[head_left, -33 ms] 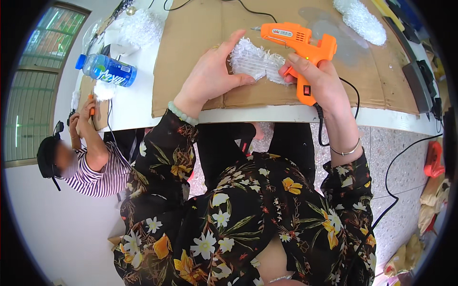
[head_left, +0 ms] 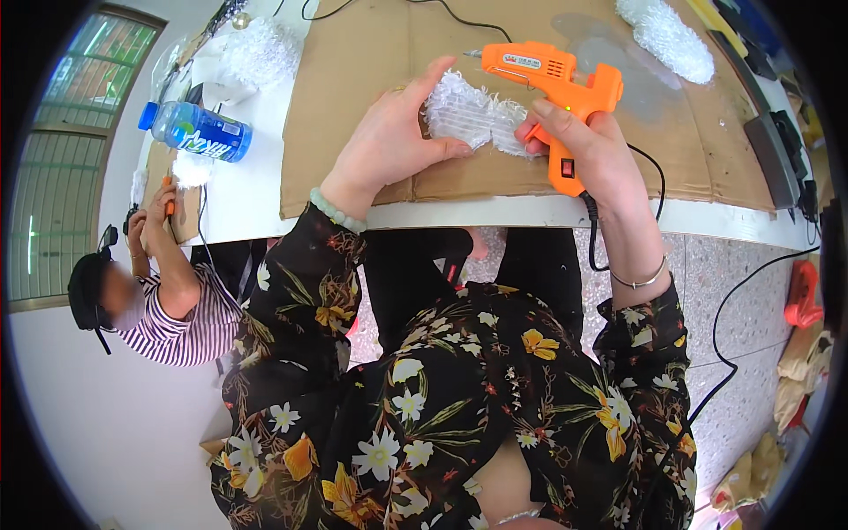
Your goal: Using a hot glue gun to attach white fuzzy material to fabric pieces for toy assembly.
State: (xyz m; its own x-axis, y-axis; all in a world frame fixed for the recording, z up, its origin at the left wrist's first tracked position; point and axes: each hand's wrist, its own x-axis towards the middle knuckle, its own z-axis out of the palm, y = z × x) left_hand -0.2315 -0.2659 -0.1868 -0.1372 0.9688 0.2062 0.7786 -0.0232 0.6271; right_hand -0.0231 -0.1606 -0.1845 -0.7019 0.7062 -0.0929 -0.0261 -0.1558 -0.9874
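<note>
While your right hand (head_left: pixel 608 152) has its fingers wrapped round the orange glue gun (head_left: pixel 549 72), your left hand (head_left: pixel 387 141) has its fingers spread, thumb against the white fluffy piece (head_left: pixel 463 117). Done: piece positioned between both sets of fingers, ribbed face up, on cardboard (head_left: pixel 362 57). Seemingly outstanding: glue, none discernible; nozzle (head_left: pixel 474 54) clear of the piece. Untouched: one white bundle (head_left: pixel 669 46), beyond the right fingers.

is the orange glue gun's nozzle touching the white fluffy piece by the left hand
Apart: the head view shows the nozzle beyond the upper edge of the white fluffy piece, with brown cardboard visible between them.
</note>
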